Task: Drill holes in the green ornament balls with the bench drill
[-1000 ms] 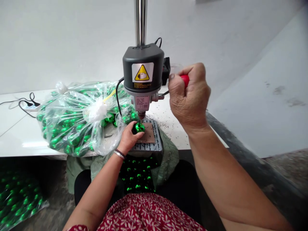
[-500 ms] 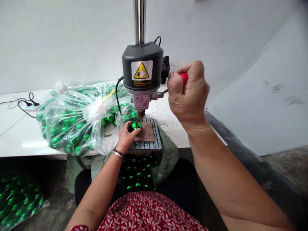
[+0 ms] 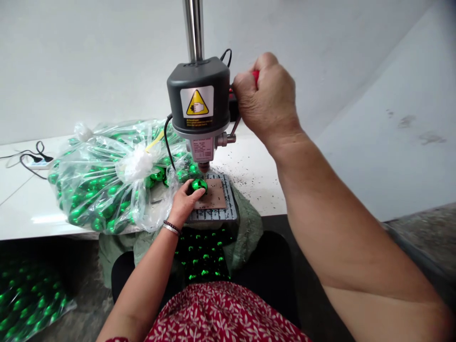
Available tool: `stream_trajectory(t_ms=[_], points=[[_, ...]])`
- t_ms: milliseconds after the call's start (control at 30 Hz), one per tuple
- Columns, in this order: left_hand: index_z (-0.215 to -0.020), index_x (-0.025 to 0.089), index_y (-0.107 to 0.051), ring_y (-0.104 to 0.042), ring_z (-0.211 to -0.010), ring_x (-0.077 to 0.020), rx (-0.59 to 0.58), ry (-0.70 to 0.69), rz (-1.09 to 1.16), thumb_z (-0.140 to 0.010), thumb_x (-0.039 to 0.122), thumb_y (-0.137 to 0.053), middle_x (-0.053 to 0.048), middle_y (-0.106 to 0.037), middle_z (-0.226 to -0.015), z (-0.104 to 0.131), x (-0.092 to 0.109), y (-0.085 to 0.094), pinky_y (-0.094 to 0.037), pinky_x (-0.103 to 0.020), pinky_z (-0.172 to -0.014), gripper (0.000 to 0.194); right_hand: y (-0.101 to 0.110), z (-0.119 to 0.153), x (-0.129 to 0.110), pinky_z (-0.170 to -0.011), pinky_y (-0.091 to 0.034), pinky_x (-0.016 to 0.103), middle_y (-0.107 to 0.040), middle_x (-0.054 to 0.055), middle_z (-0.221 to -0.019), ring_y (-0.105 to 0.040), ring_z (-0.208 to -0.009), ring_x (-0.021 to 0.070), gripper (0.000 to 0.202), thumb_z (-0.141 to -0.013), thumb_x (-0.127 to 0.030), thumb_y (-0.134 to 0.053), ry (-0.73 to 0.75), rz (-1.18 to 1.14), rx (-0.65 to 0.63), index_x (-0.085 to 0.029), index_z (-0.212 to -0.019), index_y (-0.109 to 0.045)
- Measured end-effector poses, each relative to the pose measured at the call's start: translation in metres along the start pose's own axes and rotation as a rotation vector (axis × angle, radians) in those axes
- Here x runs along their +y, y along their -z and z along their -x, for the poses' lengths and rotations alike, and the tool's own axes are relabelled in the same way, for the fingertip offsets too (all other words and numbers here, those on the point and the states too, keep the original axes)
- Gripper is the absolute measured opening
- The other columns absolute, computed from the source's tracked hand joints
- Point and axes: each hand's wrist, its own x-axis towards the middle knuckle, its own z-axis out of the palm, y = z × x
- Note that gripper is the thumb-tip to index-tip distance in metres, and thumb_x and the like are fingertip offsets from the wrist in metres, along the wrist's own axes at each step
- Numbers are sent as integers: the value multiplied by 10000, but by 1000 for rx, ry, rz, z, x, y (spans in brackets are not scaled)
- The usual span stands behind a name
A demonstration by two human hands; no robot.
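My left hand [image 3: 185, 202] pinches a shiny green Christmas ball [image 3: 199, 185] between thumb and fingers. The ball is over a brown board [image 3: 215, 197] on the grey base of a bench drill press [image 3: 198, 97]. Just above and beside the ball is the drill's chuck [image 3: 204, 167]; whether the bit touches the ball I cannot tell. High at the right of the motor housing, my right hand [image 3: 267, 97] is wrapped round the red knob [image 3: 255, 78] of the feed lever. Most of that knob is hidden by the fingers.
A clear plastic bag [image 3: 137, 164] full of green balls lies left of the press on the white table [image 3: 256, 185]. More balls fill a container at my lap [image 3: 203, 259] and a bag [image 3: 30, 294] at lower left. Dark shavings surround the base; a power strip [image 3: 41, 164] sits far left.
My right hand has risen with the lever, relative to the press. The left hand stays at the ball under the drill. The view has shifted slightly, so the press appears further left.
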Motion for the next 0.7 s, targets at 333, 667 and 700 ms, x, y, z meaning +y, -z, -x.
stream_trajectory(t_ms=[333, 667, 700], points=[[-1225, 183, -675, -607, -1155, -285, -38, -139, -256, -675, 275, -795, -91, -710, -1215, 3, 12, -3, -403, -438, -1081, 570, -2, 4, 1, -783, -331, 303, -424, -17, -721, -278, -653, 105, 205, -914, -283, -411, 12, -22, 10, -209, -770, -285], [-1140, 244, -712, -595, -1043, -275, -45, -186, -282, -632, 251, -832, -41, -731, -1059, 1, 8, -7, -398, -413, -1033, 521, 4, 21, -1, -736, -317, 268, -356, -32, -676, -290, -644, 77, 234, -907, -291, -481, 22, -60, 78, -201, -769, -315], [-1131, 242, -714, -595, -1033, -274, -44, -193, -292, -640, 252, -830, -40, -732, -1037, 2, 8, -7, -397, -414, -1030, 505, 4, 26, 1, -730, -323, 262, -357, -35, -677, -290, -641, 71, 237, -907, -293, -484, 43, -72, 96, -201, -771, -313]])
